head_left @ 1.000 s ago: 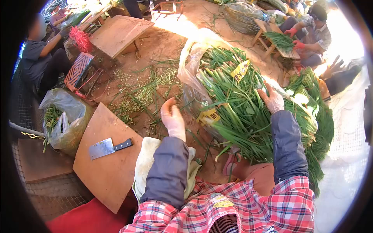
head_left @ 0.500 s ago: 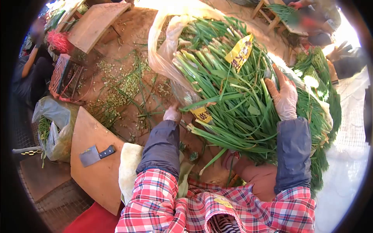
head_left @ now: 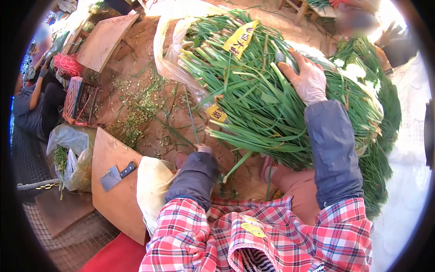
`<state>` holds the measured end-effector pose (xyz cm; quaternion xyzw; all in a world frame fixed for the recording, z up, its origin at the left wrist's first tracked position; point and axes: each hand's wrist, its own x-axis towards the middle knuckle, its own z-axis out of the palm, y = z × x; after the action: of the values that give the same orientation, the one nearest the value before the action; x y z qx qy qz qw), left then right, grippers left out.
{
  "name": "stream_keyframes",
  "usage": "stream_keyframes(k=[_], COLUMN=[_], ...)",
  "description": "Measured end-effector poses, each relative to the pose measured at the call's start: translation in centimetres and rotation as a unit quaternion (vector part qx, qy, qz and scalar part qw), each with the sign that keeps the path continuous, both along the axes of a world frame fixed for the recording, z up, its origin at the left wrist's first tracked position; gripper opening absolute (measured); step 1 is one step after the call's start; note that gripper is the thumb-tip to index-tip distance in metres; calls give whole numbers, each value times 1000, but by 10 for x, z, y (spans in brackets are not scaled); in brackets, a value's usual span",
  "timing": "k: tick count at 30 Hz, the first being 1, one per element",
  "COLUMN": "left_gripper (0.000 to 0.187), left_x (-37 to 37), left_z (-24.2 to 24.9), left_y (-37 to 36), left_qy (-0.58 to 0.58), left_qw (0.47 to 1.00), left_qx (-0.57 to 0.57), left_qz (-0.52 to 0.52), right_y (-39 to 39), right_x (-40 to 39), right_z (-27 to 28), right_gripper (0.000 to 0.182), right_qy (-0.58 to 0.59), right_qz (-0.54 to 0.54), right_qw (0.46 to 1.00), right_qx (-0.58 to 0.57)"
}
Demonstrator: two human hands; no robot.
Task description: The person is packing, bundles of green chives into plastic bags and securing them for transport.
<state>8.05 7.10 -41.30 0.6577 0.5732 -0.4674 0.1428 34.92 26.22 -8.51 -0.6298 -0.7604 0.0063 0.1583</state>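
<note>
A large heap of long green chives (head_left: 253, 97) with pale cut ends lies partly in a clear plastic bag (head_left: 167, 61). Two yellow printed labels show, an upper label (head_left: 241, 38) and a lower label (head_left: 216, 113). My right hand (head_left: 308, 80), thinly gloved, rests on top of the heap, thumb and fingers apart. Low over the ground left of the heap, my left hand (head_left: 204, 148) is closed. A long green blade (head_left: 191, 115) runs up from its fingers and appears pinched there. My left sleeve partly hides those fingers.
A cleaver (head_left: 117, 176) lies on a wooden board (head_left: 115, 204) at my left. Beside it stands a plastic bag of greens (head_left: 74, 154). Trimmings (head_left: 131, 122) litter the soil. Another person (head_left: 34, 102) sits at far left; more greens (head_left: 380, 149) are piled at right.
My left hand has come down and closer to me, away from the lower label. My right hand stays on the chives. The heap has shifted up and left in view.
</note>
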Motion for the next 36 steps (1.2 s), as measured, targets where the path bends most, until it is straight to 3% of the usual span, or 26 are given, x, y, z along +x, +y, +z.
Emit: stream_keyframes(k=[4,5,6,8,9,10,14,17,19,21,22,24,29,31,36], left_gripper=[52,58,64,73,70,66,47,45,42,41,41,44,36,33,40], left_x=[-21,2,18,35,45,55,76,83,83,84,86,85,102,111,113], left_z=[32,131,175,163,156,162,233,250,255,278,301,311,344,361,372], left_y=[18,20,20,18,6,-3,-1,5,13,18,23,40,91,111,115], left_qy=[-93,-134,-173,-308,-563,-753,-727,-731,-716,-697,-684,-727,-778,-785,-775], left_qw=[981,986,983,927,749,484,262,223,257,307,315,304,244,230,405], left_qx=[-53,5,61,36,9,-22,-17,-26,36,92,117,91,85,79,106], left_qz=[159,96,31,210,349,445,635,645,648,641,648,608,572,570,473], right_y=[3,3,4,4,3,3,7,-2,-10,-24,-39,-56,-69,-77,-74], right_x=[1,0,0,1,1,1,13,30,40,41,36,30,22,12,3], right_z=[1,2,0,0,7,8,2,21,32,33,49,58,59,69,35], right_gripper=[75,76,76,77,77,78,79,84,90,107,114,129,140,136,118], right_qy=[-7,-6,-3,-1,-3,-4,75,216,243,212,121,-3,-34,-81,-102], right_qz=[-19,-18,-17,-19,-22,-23,15,85,149,227,207,195,195,160,98], right_qw=[999,999,999,999,997,997,993,967,951,938,956,960,955,959,985], right_qx=[-35,-38,-39,-37,-69,-69,-87,-109,-118,-152,-169,-199,-222,-219,-104])
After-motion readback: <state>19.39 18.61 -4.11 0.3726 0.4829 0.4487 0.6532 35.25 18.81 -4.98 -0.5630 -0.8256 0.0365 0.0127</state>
